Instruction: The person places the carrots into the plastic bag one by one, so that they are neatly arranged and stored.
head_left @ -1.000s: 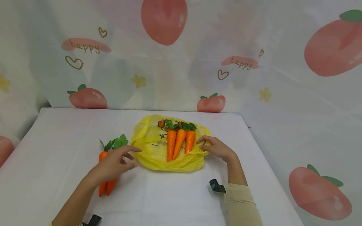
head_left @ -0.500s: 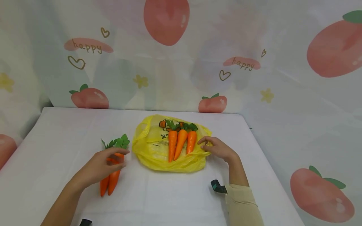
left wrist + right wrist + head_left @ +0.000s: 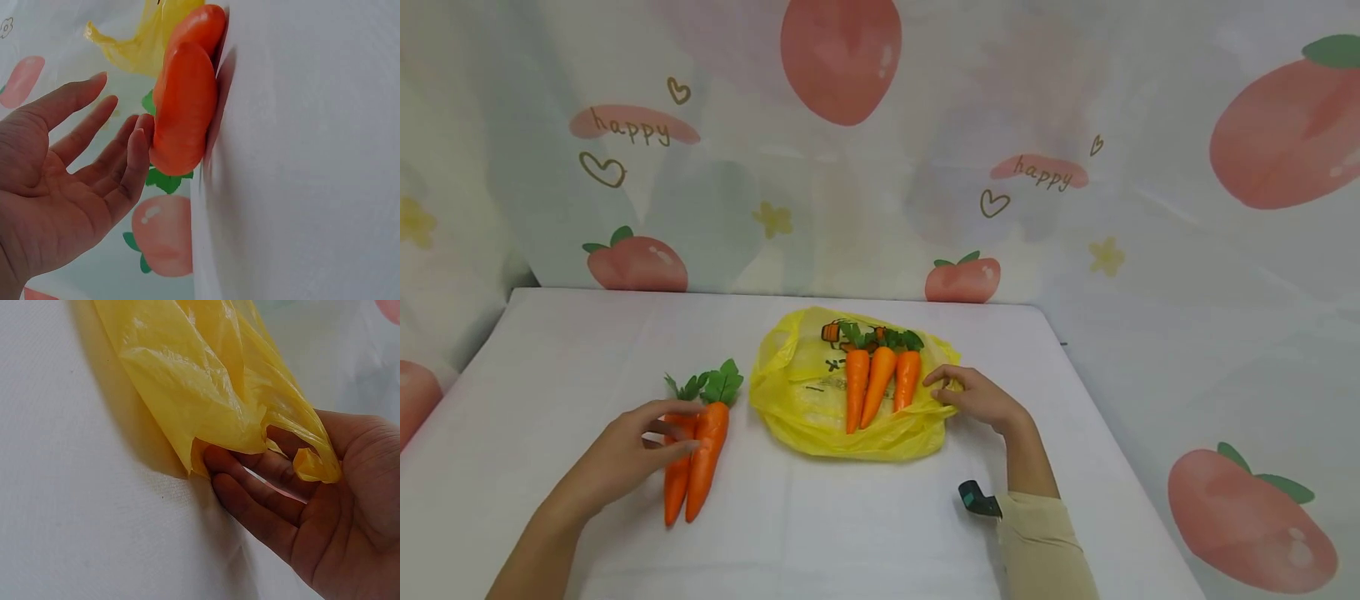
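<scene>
Two orange carrots (image 3: 703,454) with green tops lie side by side on the white table (image 3: 850,533), left of a yellow plastic bag (image 3: 808,408). My left hand (image 3: 677,433) lies open beside them, its fingertips (image 3: 139,140) touching the nearer carrot (image 3: 184,112). Three more carrots (image 3: 877,383) rest on top of the flattened bag. My right hand (image 3: 943,387) is at the bag's right edge. In the right wrist view its relaxed fingers (image 3: 250,506) lie under the bag's crumpled edge (image 3: 219,419), and a handle loop drapes over the palm.
A curtain printed with peaches (image 3: 842,58) hangs behind and to both sides of the table. A black wrist strap (image 3: 977,500) shows by my right sleeve. Bare white tabletop stretches in front of the bag and along the far left.
My left hand has drawn away from the bag's left edge, moved left and back, and settled against the two loose carrots. The right hand has stayed at the bag's right edge.
</scene>
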